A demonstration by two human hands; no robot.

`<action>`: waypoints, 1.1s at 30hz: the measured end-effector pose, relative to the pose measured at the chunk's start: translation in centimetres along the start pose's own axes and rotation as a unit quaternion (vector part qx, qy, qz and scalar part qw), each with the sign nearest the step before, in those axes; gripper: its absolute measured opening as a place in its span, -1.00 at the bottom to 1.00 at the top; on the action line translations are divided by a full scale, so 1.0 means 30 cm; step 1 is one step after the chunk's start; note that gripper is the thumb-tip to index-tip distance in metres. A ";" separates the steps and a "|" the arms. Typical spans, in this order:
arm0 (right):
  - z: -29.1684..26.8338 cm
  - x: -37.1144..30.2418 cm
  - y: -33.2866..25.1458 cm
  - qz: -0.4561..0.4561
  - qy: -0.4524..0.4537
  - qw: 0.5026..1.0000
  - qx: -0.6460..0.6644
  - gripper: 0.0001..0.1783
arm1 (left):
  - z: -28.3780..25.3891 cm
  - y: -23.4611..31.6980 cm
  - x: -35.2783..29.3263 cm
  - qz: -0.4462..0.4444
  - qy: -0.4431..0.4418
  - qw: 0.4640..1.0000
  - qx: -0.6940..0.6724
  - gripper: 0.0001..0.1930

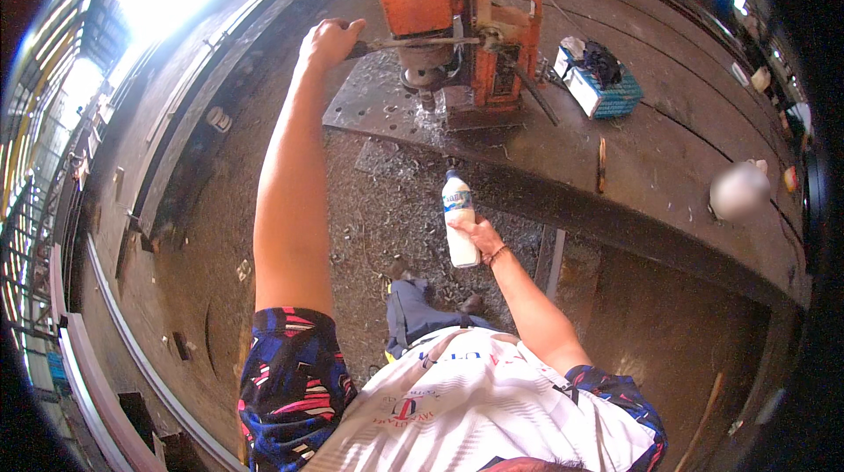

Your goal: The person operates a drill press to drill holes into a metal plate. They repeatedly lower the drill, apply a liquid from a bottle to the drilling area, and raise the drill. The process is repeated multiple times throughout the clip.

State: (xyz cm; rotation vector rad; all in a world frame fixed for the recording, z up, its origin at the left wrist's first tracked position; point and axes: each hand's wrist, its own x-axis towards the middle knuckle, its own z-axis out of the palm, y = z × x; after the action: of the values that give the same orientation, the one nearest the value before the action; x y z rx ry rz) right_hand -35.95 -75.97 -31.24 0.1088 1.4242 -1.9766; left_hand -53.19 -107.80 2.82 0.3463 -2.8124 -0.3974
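Note:
An orange magnetic drill (413, 4) stands upright on a steel plate (365, 116) with several holes, at the top middle. My left arm is stretched far forward, and my left hand (330, 41) is closed round the dark end of the drill's feed lever (409, 43). Below the plate's near edge, my right hand (476, 238) grips a plastic bottle (458, 199) of whitish liquid with a dark cap. The bottle is nearly upright, its top tipped toward the drill. Wet-looking shavings lie round the drill's cutter (425, 96).
A blue and white box (605, 94) with a dark cloth (602, 64) on it sits right of the drill. A thin stick (602, 164) lies nearer. Farther right is a blurred white object (738, 191). Metal shavings (360, 217) cover the ground. A whitish container (218, 119) stands at left.

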 end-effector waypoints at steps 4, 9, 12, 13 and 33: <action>0.003 -0.023 -0.032 0.046 -0.048 0.993 0.096 -0.58 | 0.008 0.004 -0.012 0.007 0.043 0.999 0.005 -0.38; -0.003 -0.019 -0.028 0.079 -0.048 0.990 0.106 -0.59 | 0.017 -0.012 0.003 0.009 0.040 0.999 -0.005 -0.37; -0.015 0.004 -0.014 0.099 -0.049 0.990 0.086 -0.60 | 0.026 -0.018 0.014 0.032 0.041 0.999 -0.016 -0.36; -0.018 0.013 -0.008 0.103 -0.050 0.990 0.079 -0.60 | 0.028 -0.013 0.011 0.028 0.039 0.999 -0.020 -0.37; 0.009 0.024 0.002 0.071 -0.012 0.997 0.022 -0.60 | 0.045 -0.012 -0.030 0.032 0.065 0.995 -0.073 -0.28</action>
State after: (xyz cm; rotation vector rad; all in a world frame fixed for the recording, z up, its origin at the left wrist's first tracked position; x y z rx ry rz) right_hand -36.38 -76.55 -31.52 0.1996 1.3221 -1.8873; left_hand -52.70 -107.57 1.26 0.2398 -2.6408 -0.5426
